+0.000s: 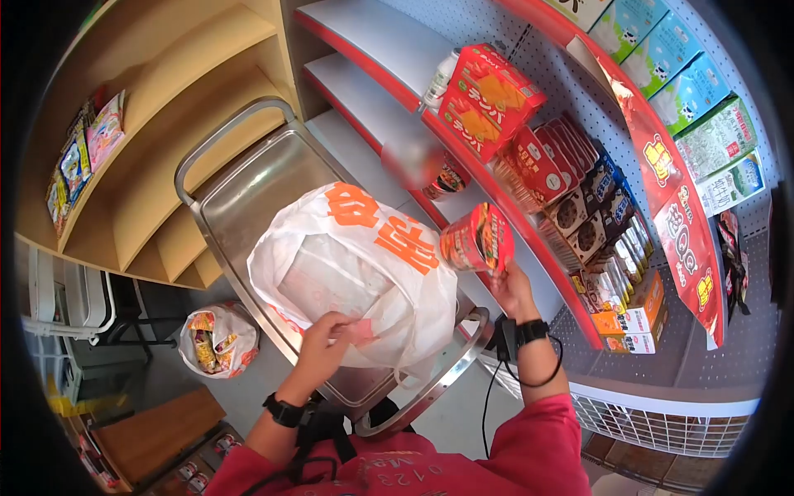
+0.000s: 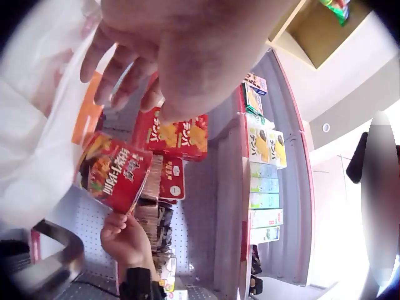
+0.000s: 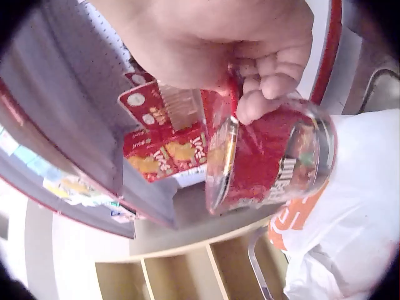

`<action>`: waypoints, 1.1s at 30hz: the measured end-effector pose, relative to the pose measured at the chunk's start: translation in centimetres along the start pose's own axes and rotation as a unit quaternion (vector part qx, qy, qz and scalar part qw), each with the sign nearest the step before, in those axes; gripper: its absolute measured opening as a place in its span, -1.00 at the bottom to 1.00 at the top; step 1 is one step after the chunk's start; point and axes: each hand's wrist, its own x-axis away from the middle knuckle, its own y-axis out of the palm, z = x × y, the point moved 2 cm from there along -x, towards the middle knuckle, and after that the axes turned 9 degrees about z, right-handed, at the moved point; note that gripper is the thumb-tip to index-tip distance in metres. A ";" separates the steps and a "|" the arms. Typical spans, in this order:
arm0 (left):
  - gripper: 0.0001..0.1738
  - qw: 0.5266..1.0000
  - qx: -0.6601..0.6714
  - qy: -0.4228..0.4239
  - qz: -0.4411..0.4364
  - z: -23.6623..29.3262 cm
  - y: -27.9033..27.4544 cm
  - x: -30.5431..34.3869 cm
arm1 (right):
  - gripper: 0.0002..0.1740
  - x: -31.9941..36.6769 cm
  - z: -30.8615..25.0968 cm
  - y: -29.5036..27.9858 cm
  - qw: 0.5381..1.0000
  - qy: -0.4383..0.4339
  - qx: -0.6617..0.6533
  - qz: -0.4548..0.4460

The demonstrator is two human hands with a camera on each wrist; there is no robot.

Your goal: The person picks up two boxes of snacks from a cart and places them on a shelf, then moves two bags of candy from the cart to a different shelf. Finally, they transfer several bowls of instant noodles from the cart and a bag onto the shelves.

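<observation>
One cup [image 1: 475, 240] in right hand [image 1: 513, 291], pinching it by one end, holding it up between bag [image 1: 347, 263] and shelf [image 1: 376, 33] | left hand [image 1: 326, 336] loose-fingered by bag's mouth, can't tell if touching | hands apart, fwiw | bag plonked on metal cart [image 1: 256, 178]

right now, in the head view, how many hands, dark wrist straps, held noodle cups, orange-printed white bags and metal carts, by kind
Hands: 2 (left hand, right hand)
Dark wrist straps: 2 (left strap, right strap)
Held noodle cup: 1
Orange-printed white bags: 2 (cart bag, floor bag)
Metal cart: 1
Total: 8
</observation>
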 end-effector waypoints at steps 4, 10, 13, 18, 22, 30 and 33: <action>-0.89 0.997 -0.017 -0.047 0.050 -2.3 -3.1 0.8 | -0.75 -4.6 0.0 1.5 1.000 0.021 -0.001 0.007; -0.88 0.991 0.005 -0.092 0.099 -3.8 -3.5 1.4 | -0.78 -9.0 -0.8 5.4 0.998 -0.056 0.006 -0.015; -0.88 0.986 0.013 -0.123 0.113 -4.7 -2.6 1.8 | -0.77 -11.2 -1.1 7.4 0.994 -0.104 0.000 -0.028; -0.88 0.984 -0.013 -0.131 0.120 -5.5 -1.7 2.4 | -0.71 -15.9 -1.5 9.8 0.991 -0.131 0.014 -0.016; -0.88 0.981 -0.026 -0.136 0.135 -6.5 -1.6 3.0 | -0.73 -18.5 -1.7 11.5 0.988 -0.150 0.039 0.013; -0.88 0.974 -0.028 -0.167 0.153 -7.1 -1.8 3.5 | -0.81 -20.4 -2.3 13.5 0.975 -0.206 0.072 0.046; -0.88 0.974 -0.049 -0.163 0.148 -6.9 -1.7 3.4 | -0.81 -19.9 -2.5 14.0 0.973 -0.214 0.069 0.046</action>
